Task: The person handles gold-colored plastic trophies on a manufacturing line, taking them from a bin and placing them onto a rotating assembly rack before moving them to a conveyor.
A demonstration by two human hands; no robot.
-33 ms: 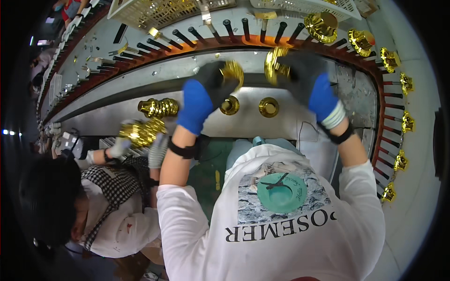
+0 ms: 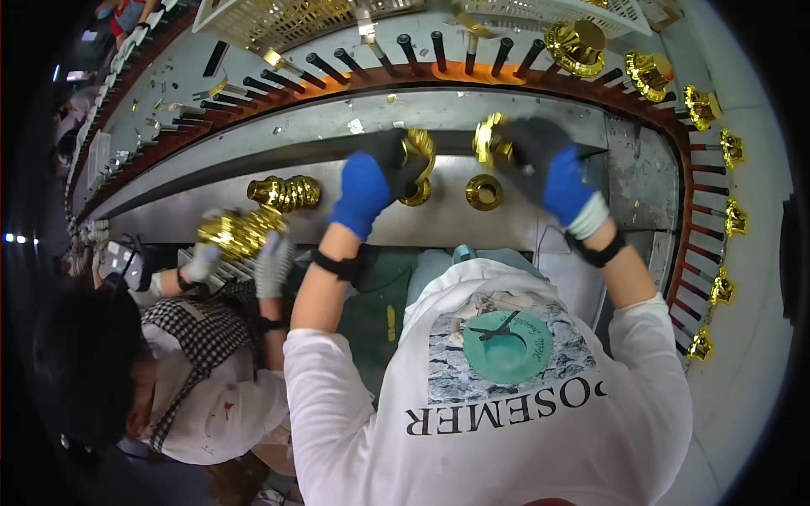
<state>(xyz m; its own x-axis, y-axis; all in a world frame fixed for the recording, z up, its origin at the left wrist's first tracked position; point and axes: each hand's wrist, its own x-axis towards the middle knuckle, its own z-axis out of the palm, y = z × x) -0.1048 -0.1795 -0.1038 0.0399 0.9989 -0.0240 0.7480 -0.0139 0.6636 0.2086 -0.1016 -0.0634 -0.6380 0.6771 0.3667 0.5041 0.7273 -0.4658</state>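
My left hand (image 2: 378,181), in a blue and black glove, grips a shiny gold ring-shaped part (image 2: 422,145) above the steel bench (image 2: 337,126). At the same height my right hand (image 2: 548,164), gloved alike, holds a second gold part (image 2: 488,139). Just below the hands, two gold rings (image 2: 483,192) lie on the bench; the left one (image 2: 415,199) is half hidden by my left glove.
A co-worker at the left holds a ribbed gold piece (image 2: 240,232) in grey gloves, with another gold piece (image 2: 285,192) lying beside it. A curved orange track of black pegs (image 2: 405,51) rings the bench, carrying several gold parts (image 2: 576,42) along the right. White baskets (image 2: 278,17) stand behind.
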